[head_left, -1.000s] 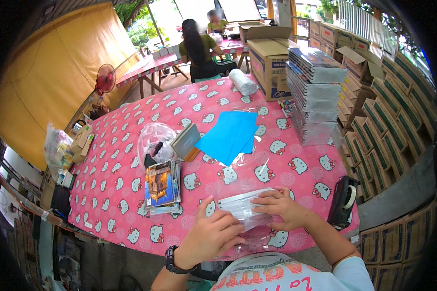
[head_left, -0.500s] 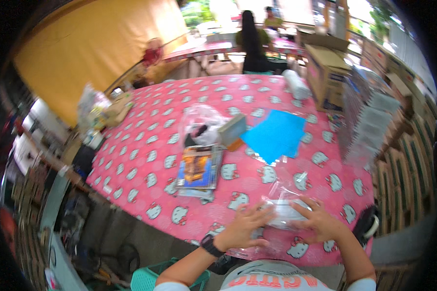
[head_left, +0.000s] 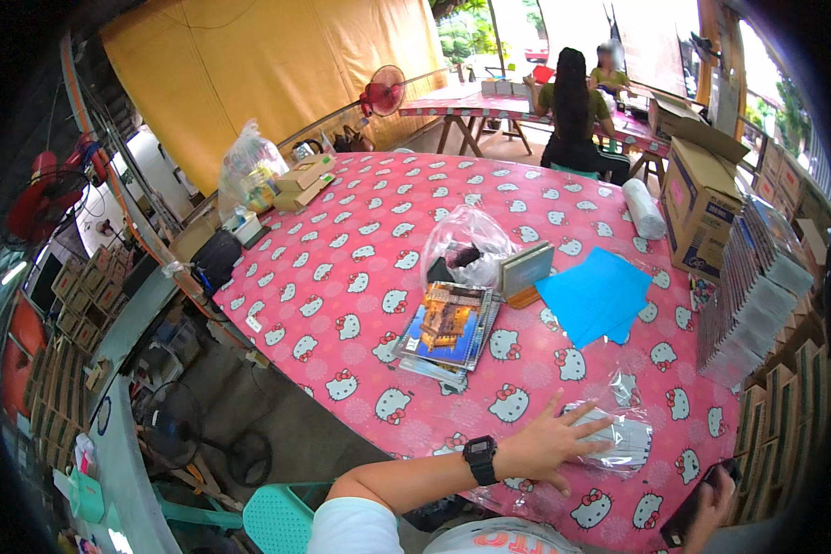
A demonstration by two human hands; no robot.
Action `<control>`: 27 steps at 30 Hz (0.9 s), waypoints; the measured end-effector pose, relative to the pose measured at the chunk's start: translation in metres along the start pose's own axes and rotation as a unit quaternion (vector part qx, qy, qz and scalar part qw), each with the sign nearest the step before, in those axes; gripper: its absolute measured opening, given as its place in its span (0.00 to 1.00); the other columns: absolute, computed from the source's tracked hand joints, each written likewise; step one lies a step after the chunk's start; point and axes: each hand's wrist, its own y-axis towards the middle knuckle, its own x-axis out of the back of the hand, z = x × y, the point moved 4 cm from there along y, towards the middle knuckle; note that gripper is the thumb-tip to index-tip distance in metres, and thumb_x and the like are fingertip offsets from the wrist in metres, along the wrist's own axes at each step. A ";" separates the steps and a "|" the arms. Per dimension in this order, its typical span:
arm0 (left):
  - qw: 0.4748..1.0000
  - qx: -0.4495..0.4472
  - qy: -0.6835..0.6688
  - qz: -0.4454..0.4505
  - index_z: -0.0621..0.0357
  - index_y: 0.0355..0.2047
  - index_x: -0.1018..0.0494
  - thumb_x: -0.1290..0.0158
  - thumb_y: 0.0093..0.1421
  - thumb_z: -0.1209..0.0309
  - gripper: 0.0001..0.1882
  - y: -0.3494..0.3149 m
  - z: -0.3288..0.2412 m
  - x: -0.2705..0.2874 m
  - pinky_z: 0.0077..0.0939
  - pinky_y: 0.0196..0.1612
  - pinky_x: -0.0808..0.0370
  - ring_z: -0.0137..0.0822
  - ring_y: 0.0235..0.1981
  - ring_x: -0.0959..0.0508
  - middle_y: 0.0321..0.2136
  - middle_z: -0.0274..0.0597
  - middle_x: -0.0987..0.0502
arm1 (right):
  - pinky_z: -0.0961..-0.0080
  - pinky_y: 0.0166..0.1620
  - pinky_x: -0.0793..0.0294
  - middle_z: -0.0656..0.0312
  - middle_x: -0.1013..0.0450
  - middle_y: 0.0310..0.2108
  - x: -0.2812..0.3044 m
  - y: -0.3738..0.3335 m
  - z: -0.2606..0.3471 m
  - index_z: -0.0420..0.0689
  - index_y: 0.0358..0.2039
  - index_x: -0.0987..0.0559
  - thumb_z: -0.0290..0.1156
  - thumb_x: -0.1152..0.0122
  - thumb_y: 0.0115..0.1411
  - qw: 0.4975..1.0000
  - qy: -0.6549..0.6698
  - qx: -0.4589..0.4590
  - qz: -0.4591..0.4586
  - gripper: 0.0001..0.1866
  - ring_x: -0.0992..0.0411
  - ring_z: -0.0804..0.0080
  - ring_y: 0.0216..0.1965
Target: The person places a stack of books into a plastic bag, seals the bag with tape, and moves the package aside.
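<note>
My left hand [head_left: 549,445], a black watch on its wrist, lies with spread fingers against a flat white pack [head_left: 630,441] in clear, shiny plastic. At the table's right edge my right hand [head_left: 711,503] is closed around a black flat object [head_left: 683,519]; its exact kind is unclear. Beyond the left hand lies a stack of picture-covered notebooks [head_left: 448,323]. Behind them are a clear plastic bag [head_left: 471,245] with dark things inside and a small upright block [head_left: 526,270]. Blue sheets [head_left: 596,295] are spread to its right.
The table has a pink cat-print cover [head_left: 360,286]. Spiral-bound stacks [head_left: 757,277], a cardboard box [head_left: 702,198] and a white roll [head_left: 644,210] line its right side. Small boxes [head_left: 303,182] sit far left. A teal stool [head_left: 282,520] stands below; two people sit at a farther table.
My right hand has left the white pack and moved right to the black object. My left hand stays at the pack. The view has swung left.
</note>
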 end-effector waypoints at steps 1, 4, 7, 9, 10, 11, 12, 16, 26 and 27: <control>1.000 -0.005 0.004 -0.002 0.34 0.61 0.48 0.34 0.31 0.51 0.55 0.000 0.001 -0.001 0.66 0.55 0.49 0.47 0.64 0.53 0.64 0.34 0.54 | 0.71 0.51 0.38 0.57 0.32 0.43 0.031 -0.005 -0.041 0.38 0.46 0.29 0.33 0.41 0.52 0.995 -0.038 -0.054 -0.081 0.22 0.34 0.67 0.46; 1.000 -0.013 0.007 0.005 0.35 0.61 0.48 0.33 0.30 0.50 0.56 0.004 0.000 0.000 0.65 0.55 0.48 0.48 0.63 0.52 0.64 0.36 0.53 | 0.66 0.49 0.36 0.55 0.32 0.44 0.089 -0.034 -0.143 0.40 0.49 0.31 0.35 0.40 0.52 0.956 -0.094 -0.224 -0.165 0.24 0.34 0.64 0.45; 1.000 -0.018 0.019 -0.005 0.36 0.61 0.48 0.33 0.30 0.50 0.56 0.004 0.005 -0.005 0.65 0.55 0.47 0.49 0.63 0.51 0.63 0.37 0.53 | 0.61 0.47 0.35 0.53 0.32 0.44 0.094 -0.055 -0.194 0.42 0.51 0.32 0.37 0.39 0.52 0.930 -0.006 -0.331 -0.158 0.27 0.33 0.62 0.44; 1.000 -0.025 0.017 -0.007 0.35 0.61 0.48 0.33 0.30 0.51 0.56 0.005 0.007 -0.005 0.65 0.56 0.48 0.49 0.63 0.50 0.63 0.37 0.53 | 0.57 0.46 0.34 0.52 0.32 0.44 0.097 -0.064 -0.217 0.44 0.53 0.33 0.38 0.38 0.52 0.915 0.047 -0.363 -0.167 0.29 0.33 0.60 0.44; 0.999 -0.026 0.019 -0.007 0.35 0.61 0.48 0.33 0.30 0.51 0.56 0.005 0.007 -0.004 0.66 0.56 0.49 0.50 0.63 0.50 0.63 0.37 0.53 | 0.55 0.46 0.34 0.51 0.32 0.44 0.092 -0.065 -0.219 0.45 0.54 0.34 0.39 0.38 0.51 0.909 0.072 -0.374 -0.166 0.30 0.33 0.59 0.44; 1.000 -0.023 0.016 -0.002 0.35 0.61 0.48 0.33 0.31 0.51 0.55 0.004 0.007 -0.004 0.66 0.56 0.49 0.50 0.63 0.51 0.63 0.37 0.53 | 0.54 0.45 0.33 0.50 0.31 0.45 0.086 -0.066 -0.222 0.46 0.55 0.34 0.40 0.38 0.51 0.904 0.093 -0.381 -0.168 0.31 0.33 0.58 0.43; 1.000 -0.019 0.012 0.003 0.35 0.61 0.48 0.33 0.31 0.52 0.55 0.003 0.007 -0.005 0.66 0.56 0.49 0.50 0.63 0.51 0.63 0.37 0.52 | 0.52 0.44 0.33 0.50 0.31 0.45 0.081 -0.068 -0.224 0.47 0.56 0.35 0.40 0.37 0.51 0.899 0.113 -0.389 -0.165 0.32 0.32 0.57 0.43; 1.000 -0.016 0.000 0.002 0.35 0.61 0.47 0.33 0.31 0.52 0.54 0.005 0.009 -0.006 0.67 0.56 0.51 0.49 0.63 0.52 0.63 0.38 0.53 | 0.56 0.40 0.34 0.53 0.33 0.40 0.050 -0.068 -0.206 0.47 0.52 0.34 0.40 0.39 0.52 0.872 0.196 -0.424 -0.148 0.27 0.34 0.61 0.38; 1.000 -0.026 0.002 -0.006 0.38 0.60 0.46 0.33 0.31 0.53 0.53 0.011 0.003 -0.001 0.66 0.56 0.51 0.50 0.63 0.51 0.63 0.39 0.50 | 0.74 0.27 0.40 0.66 0.37 0.24 -0.029 -0.042 -0.072 0.45 0.34 0.30 0.35 0.45 0.56 0.845 0.351 -0.395 0.081 0.09 0.40 0.76 0.24; 0.999 -0.033 -0.008 -0.008 0.38 0.60 0.45 0.33 0.31 0.53 0.53 0.013 0.003 -0.001 0.66 0.57 0.53 0.50 0.63 0.50 0.62 0.40 0.50 | 0.76 0.25 0.41 0.67 0.37 0.22 -0.031 -0.033 -0.045 0.44 0.32 0.29 0.34 0.45 0.56 0.854 0.350 -0.368 0.114 0.08 0.40 0.78 0.22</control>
